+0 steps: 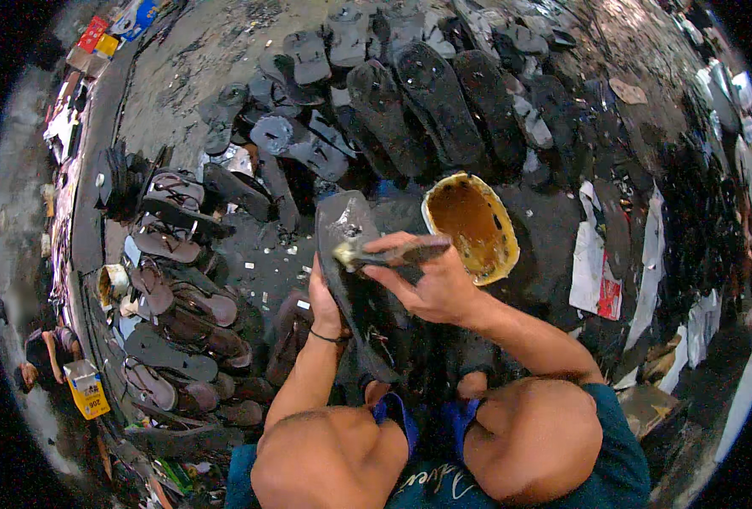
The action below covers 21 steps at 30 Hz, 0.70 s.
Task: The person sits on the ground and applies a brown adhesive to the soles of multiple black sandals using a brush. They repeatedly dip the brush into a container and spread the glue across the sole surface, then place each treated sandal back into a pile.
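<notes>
My left hand (pixel 324 304) is closed around the left edge of a long black shoe sole (pixel 342 212), which slants over the ground in front of my knees. The far end of the sole looks wet and shiny. Between the thumb and fingers of my right hand (pixel 439 284) is a dark-handled brush (pixel 411 252). Its pale, clumped bristles touch or hover just above the sole's middle; I cannot tell which. Just beyond the right hand stands a yellow-rimmed tub (pixel 513 250) holding amber-brown, glue-like stuff.
Rows of black soles (pixel 439 93) lie at the far side. Strappy brown sandals (pixel 168 237) crowd the left, near a small roll (pixel 113 282). White paper strips (pixel 588 254) lie at right. Another person (pixel 51 349) and a yellow box (pixel 86 390) appear at the lower left.
</notes>
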Available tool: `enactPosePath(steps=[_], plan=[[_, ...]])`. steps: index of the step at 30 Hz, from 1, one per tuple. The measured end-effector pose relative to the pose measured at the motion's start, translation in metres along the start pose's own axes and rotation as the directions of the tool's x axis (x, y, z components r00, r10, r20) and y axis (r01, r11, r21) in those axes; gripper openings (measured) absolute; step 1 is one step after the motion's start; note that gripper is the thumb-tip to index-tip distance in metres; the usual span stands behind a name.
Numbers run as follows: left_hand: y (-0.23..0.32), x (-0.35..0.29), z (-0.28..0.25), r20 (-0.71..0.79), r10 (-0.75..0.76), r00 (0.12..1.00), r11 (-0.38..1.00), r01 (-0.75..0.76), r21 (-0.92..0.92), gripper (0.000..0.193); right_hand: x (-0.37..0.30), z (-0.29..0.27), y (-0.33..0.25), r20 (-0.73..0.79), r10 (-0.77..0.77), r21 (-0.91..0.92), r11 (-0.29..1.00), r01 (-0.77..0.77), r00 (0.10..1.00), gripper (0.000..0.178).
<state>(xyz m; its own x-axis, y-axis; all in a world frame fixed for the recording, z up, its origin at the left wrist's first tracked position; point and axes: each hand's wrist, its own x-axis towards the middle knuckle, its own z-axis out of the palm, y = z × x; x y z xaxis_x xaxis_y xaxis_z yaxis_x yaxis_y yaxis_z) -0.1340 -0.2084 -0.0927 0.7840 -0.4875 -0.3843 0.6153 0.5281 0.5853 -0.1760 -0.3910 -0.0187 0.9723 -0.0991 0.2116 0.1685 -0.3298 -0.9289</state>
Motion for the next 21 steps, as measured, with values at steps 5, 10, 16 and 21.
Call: enactPosePath(steps=[5, 10, 16, 21], plan=[[0.007, -0.003, 0.030, -0.090, -0.020, 0.996, 0.999, 0.023, 0.030, 0.049, 0.019, -0.017, 0.005, -0.269, -0.129, -0.125, 0.987, 0.099, 0.955, 0.018], [-0.007, -0.001, 0.034, -0.253, 0.196, 0.948, 0.948, -0.117, 0.295, 0.053, 0.021, -0.011, -0.008, -0.349, -0.040, -0.008, 0.999, 0.040, 0.936, 0.017], [0.021, -0.012, -0.042, 0.050, -0.224, 0.973, 0.970, 0.228, -0.084, 0.067, -0.019, 0.008, -0.017, 0.164, 0.445, 0.581, 0.678, -0.451, 0.880, 0.023], [0.002, -0.091, -0.030, -0.149, -0.389, 0.909, 0.885, 0.324, -0.334, 0.078, -0.005, -0.033, 0.014, -0.059, 0.587, 0.633, 0.648, -0.425, 0.807, 0.031]])
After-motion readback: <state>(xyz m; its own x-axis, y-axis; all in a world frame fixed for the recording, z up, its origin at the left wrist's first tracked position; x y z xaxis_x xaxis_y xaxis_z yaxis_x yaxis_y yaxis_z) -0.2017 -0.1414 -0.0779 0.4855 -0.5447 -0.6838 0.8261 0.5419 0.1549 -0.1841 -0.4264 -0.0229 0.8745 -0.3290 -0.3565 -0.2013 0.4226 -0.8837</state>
